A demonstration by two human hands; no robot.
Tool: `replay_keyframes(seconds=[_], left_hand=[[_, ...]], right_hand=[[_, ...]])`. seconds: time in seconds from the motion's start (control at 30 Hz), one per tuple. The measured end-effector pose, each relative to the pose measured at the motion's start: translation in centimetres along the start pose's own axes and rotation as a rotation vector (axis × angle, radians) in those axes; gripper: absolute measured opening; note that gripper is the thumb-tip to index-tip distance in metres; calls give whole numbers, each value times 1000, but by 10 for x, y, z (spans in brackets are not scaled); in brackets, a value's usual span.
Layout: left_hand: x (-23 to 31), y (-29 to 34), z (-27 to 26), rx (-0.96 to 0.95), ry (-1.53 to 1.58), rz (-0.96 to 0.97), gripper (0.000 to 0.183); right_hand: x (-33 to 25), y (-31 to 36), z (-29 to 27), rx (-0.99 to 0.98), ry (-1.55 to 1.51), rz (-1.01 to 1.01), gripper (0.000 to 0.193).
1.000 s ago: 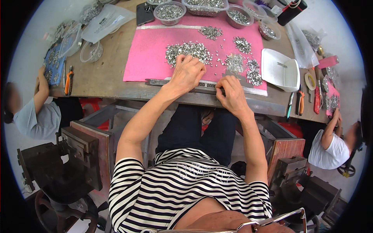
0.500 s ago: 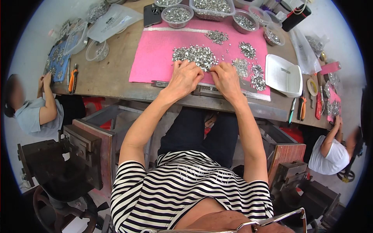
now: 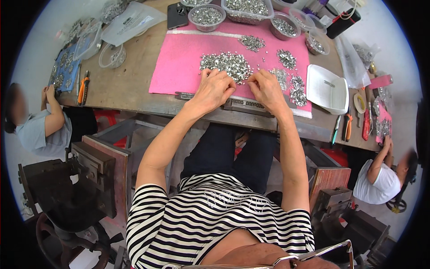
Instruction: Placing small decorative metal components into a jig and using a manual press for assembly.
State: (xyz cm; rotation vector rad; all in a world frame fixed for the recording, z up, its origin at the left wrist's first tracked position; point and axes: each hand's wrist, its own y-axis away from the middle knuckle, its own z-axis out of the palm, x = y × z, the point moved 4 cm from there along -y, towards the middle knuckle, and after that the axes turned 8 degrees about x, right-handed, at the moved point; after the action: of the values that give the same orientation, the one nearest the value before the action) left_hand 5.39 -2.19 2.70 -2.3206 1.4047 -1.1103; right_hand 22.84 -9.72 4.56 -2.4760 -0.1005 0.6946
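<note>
My left hand [image 3: 214, 88] and my right hand [image 3: 267, 86] rest close together on the near edge of a pink mat [image 3: 179, 62]. Their fingertips touch the near side of a large heap of small silver metal pieces [image 3: 226, 63]. The fingers are curled and pinched; whether they hold any piece is hidden. A dark metal strip [image 3: 244, 104] lies along the table edge just under both wrists. Smaller silver heaps [image 3: 296, 88] sit right of my right hand.
Clear bowls of silver pieces [image 3: 206, 15] line the far edge of the mat. A white tray [image 3: 328, 88] stands at the right, orange-handled pliers [image 3: 83, 88] at the left. Other people sit at the left [image 3: 40, 125] and right [image 3: 380, 179]. Dark metal presses [image 3: 94, 170] stand below the table.
My right hand has moved left toward my left hand, and both have slid forward to the near side of the big silver heap.
</note>
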Motion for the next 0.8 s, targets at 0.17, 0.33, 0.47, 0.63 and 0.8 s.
replay_keyframes(seconds=[0.17, 0.33, 0.47, 0.63, 0.8], left_hand=[[2, 0, 1, 6, -22, 19, 5], [6, -1, 0, 8, -91, 62, 7], [10, -2, 5, 21, -99, 86, 5], [43, 4, 8, 139, 80, 134, 9], [58, 6, 30, 93, 185, 174, 10]], right_hand=[[4, 7, 16, 14, 13, 39, 6], [-2, 8, 18, 28, 87, -41, 5], [1, 12, 12, 34, 67, -21, 7], [0, 36, -26, 52, -219, 220, 6], [-9, 65, -40, 46, -213, 217, 11]])
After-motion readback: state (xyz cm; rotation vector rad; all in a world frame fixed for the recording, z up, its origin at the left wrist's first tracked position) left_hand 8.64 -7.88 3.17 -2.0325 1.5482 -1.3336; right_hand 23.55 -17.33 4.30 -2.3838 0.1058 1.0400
